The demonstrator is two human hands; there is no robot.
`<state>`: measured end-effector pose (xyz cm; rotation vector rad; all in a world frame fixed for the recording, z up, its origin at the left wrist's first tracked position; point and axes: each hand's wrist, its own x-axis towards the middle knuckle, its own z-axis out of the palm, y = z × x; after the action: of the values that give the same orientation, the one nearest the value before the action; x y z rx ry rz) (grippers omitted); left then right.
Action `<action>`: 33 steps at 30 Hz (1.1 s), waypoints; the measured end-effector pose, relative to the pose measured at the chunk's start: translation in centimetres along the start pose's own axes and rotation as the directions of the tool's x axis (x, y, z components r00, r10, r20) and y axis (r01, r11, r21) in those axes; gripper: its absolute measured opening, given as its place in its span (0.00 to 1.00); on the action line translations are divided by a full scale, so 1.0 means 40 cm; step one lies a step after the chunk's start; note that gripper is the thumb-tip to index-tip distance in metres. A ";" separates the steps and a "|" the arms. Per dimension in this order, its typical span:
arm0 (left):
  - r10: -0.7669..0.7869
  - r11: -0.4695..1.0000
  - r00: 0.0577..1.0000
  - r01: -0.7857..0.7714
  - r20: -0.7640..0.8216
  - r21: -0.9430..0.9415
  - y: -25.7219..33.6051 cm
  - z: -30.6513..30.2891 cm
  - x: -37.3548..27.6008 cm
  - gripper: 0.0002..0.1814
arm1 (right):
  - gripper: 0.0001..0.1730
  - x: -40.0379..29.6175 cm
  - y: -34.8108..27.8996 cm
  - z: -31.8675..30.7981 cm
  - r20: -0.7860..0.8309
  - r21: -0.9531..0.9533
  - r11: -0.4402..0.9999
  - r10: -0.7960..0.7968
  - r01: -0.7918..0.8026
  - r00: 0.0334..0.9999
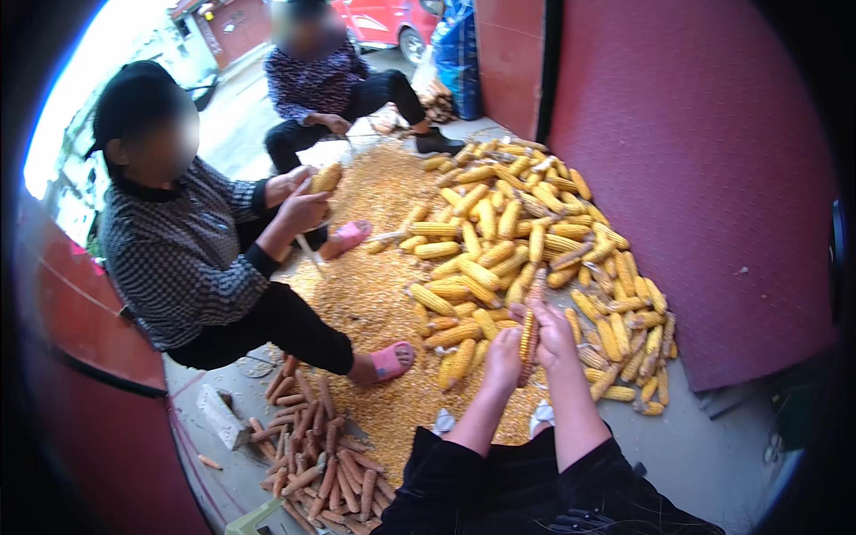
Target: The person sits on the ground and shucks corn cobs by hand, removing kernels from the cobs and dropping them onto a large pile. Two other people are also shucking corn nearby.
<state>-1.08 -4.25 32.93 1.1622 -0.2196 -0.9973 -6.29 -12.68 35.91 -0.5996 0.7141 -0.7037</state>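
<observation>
My left hand (503, 358) and my right hand (555, 334) are close together in front of me, both on a partly shelled corn cob (529, 334) that still bears yellow kernels. A reddish cob (537, 286) shows just above my right hand's fingers; whether my hands also hold it I cannot tell. Past my hands lies a large heap of yellow corn ears (478, 274). Loose corn kernels (374, 287) cover the floor to the left of the heap and around my feet.
A person (194, 234) at the left holds a corn ear (326, 178); another person (321, 87) sits farther back. Bare cobs (321, 461) are piled at the lower left, by a pale block (221, 416) and a green plastic stool's edge (254, 518). A red metal door (689, 167) stands at the right.
</observation>
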 end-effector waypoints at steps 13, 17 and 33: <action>-0.160 0.973 0.982 0.174 0.100 -0.151 0.103 0.004 -0.054 0.15 | 0.21 0.002 -0.015 -0.010 0.010 -0.210 0.978 -0.022 0.023 1.000; -0.148 0.898 0.971 0.052 -0.189 -0.437 0.142 -0.027 -0.023 0.16 | 0.25 -0.050 -0.034 0.006 0.183 -0.931 0.238 -0.350 0.276 0.919; -0.051 0.837 0.942 -0.140 -0.330 -0.529 0.219 -0.165 0.010 0.21 | 0.09 -0.403 -0.112 0.382 0.543 -0.295 -0.370 0.693 0.881 0.474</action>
<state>7.93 0.21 37.33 0.7691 0.2997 -0.7331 -5.33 0.34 54.42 -2.8544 -0.2571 0.5228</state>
